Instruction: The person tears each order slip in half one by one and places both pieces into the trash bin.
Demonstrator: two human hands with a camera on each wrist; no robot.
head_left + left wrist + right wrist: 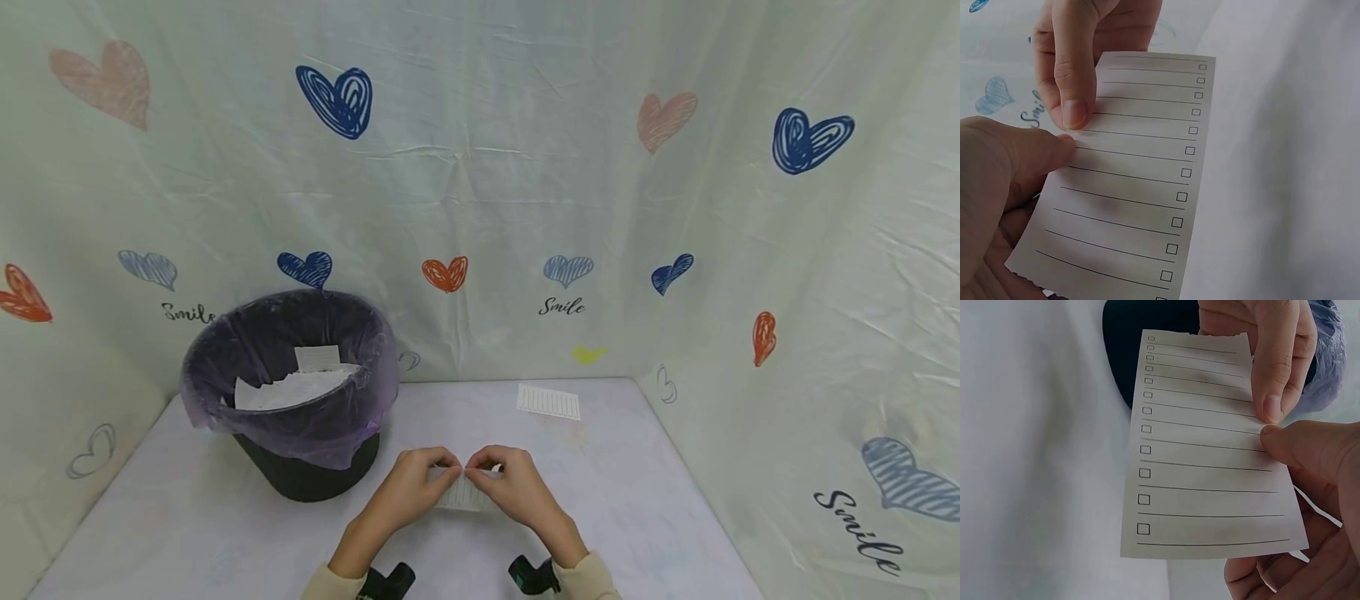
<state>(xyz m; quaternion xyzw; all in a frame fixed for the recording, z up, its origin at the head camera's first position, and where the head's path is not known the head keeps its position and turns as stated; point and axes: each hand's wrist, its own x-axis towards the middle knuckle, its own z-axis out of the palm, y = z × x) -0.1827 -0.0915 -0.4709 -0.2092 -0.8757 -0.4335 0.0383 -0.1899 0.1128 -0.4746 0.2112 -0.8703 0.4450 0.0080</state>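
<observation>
A white paper checklist slip (463,497), printed with lines and small boxes, hangs between both hands low over the table. My left hand (420,479) pinches its far long edge between thumb and fingers, and my right hand (513,483) pinches the same edge right beside it. In the left wrist view the two thumbs (1075,112) nearly meet on the paper. One short edge of the slip (1204,456) looks ragged, on the left hand's side. The paper appears whole between the thumbs. Fingers behind the slip are partly hidden.
A black bin (307,479) lined with a purple bag (375,417) stands at the back left, with white paper pieces (296,390) inside. Another lined slip (548,402) lies near the table's back edge. A heart-printed curtain (480,192) encloses the table (615,517).
</observation>
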